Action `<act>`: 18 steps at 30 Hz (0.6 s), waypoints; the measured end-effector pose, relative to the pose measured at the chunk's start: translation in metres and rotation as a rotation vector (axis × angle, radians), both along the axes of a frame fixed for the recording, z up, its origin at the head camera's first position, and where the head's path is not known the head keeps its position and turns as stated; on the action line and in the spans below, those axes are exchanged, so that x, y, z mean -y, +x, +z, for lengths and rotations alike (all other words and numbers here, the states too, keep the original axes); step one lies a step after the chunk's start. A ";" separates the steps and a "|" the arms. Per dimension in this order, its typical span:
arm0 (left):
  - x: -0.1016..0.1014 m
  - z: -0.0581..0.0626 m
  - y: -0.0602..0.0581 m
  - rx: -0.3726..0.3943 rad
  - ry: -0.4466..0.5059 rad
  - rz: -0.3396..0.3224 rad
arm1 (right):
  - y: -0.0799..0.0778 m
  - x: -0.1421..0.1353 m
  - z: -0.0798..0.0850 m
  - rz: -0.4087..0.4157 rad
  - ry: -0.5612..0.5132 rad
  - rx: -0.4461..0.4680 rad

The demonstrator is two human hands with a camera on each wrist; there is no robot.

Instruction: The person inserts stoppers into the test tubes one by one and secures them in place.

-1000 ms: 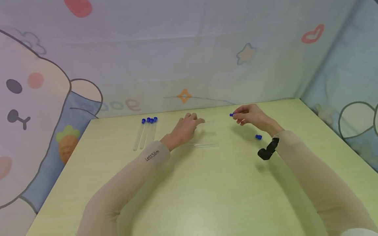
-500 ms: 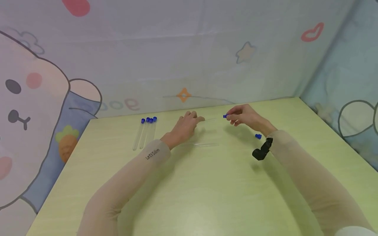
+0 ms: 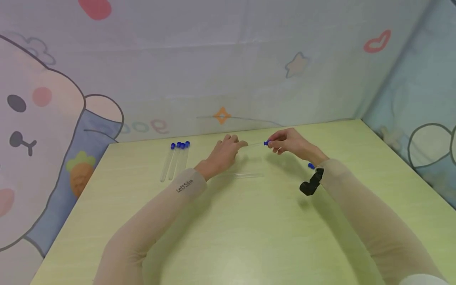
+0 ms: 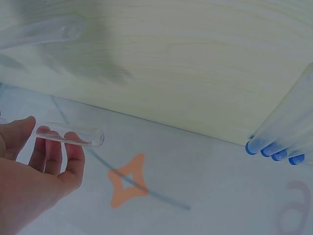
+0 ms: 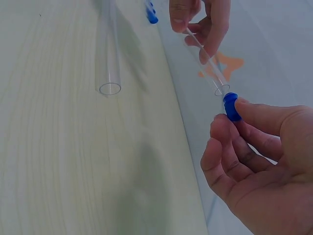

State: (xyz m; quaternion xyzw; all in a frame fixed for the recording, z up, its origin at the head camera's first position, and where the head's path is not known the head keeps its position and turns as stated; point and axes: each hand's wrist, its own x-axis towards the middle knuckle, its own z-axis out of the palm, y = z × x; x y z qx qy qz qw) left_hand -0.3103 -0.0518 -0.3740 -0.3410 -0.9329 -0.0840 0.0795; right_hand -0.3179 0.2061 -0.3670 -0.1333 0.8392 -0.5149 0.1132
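My left hand holds a clear test tube above the table, fingers and thumb around it, its rounded end showing in the left wrist view. The tube's mouth points toward my right hand. Between thumb and fingertips that hand pinches a blue stopper. In the right wrist view the stopper's narrow end is right at the tube's rim; whether it has entered cannot be told. A second uncapped test tube lies on the table below the hands. Another blue stopper lies near my right wrist.
Several test tubes with blue stoppers lie side by side at the left of the table. A printed cloth backdrop rises behind the table's far edge. A black wrist camera hangs below my right wrist.
My right hand has moved left with the blue stopper, bringing it up to the mouth of the held test tube. The left hand has stayed nearly still.
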 end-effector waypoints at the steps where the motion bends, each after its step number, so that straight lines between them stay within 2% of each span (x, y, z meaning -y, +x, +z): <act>1: 0.000 0.000 0.000 -0.003 -0.004 0.001 | 0.000 0.001 0.000 0.002 -0.003 0.004; 14: -0.004 0.001 -0.001 -0.019 -0.008 0.001 | 0.002 0.008 0.000 0.014 -0.005 0.014; 18: -0.004 0.001 -0.001 -0.003 -0.009 0.000 | 0.003 0.010 0.000 0.013 -0.038 0.032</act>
